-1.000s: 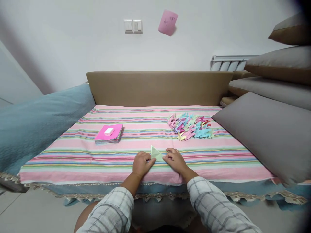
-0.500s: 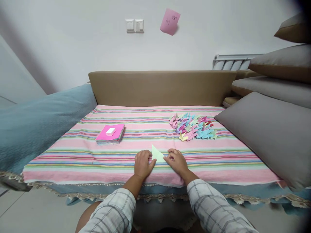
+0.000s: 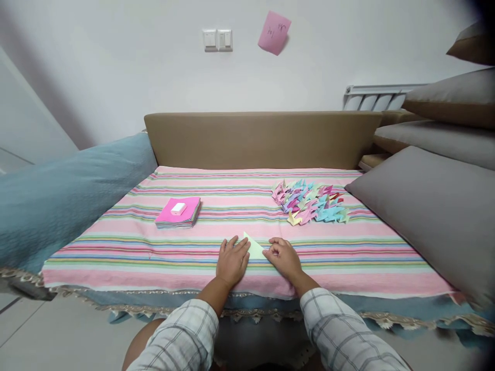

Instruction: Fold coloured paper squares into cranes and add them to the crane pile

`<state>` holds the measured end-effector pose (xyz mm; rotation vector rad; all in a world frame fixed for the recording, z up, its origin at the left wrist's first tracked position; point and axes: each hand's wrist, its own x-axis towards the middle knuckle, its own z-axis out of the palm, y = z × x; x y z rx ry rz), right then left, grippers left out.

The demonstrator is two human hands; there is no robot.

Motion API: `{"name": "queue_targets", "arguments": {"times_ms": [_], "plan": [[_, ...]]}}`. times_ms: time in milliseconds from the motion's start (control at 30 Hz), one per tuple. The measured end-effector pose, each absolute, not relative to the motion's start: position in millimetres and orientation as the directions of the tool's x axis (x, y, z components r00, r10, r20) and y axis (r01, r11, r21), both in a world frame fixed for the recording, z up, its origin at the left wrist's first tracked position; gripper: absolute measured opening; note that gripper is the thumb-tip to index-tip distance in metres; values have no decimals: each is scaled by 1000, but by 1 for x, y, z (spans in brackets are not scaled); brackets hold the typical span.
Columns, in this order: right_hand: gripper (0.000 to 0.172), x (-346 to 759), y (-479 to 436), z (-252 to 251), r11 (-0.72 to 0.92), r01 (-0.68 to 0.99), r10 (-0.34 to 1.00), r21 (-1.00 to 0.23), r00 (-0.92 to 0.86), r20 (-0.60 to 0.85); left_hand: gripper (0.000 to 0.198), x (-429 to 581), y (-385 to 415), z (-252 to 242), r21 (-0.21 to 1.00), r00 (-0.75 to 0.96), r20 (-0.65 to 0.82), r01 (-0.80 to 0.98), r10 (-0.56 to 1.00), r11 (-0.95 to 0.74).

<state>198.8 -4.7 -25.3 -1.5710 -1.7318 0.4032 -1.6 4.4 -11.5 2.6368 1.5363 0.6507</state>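
Observation:
A pale green sheet of paper (image 3: 255, 250), folded into a triangle, lies on the striped cloth (image 3: 127, 260) in front of me. My left hand (image 3: 232, 260) rests flat with fingers stretched out, covering the triangle's left edge. At the triangle's right corner, my right hand (image 3: 284, 259) pinches the paper between thumb and forefinger, its other fingers curled. The part of the sheet under my left fingers is hidden.
A stack of coloured paper (image 3: 178, 216) with a small white block (image 3: 178, 208) on top sits to the left. Many folded paper cranes (image 3: 311, 202) are heaped on the right. Grey cushions (image 3: 429, 206) pile up at the right, with a brown backrest (image 3: 263, 140) behind.
My left hand has gone from holding the triangle's edge with the thumb to lying flat over it with fingers extended. My right hand keeps its pinch. The whole view has shifted slightly.

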Motion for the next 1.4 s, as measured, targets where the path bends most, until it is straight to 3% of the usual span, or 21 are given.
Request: {"name": "queue_targets", "arguments": {"times_ms": [900,1233,1400], "plan": [[22,200,-4,-25,182,721,954,-669,35,298,37,2,7,-11,240,423,254,844,870,-480],[24,201,-4,-26,189,707,949,-682,48,312,36,-3,22,-8,402,369,109,833,923,-381],[24,202,-4,-25,180,695,948,-696,68,312,38,-3,25,-4,421,365,83,831,927,-365]]}}
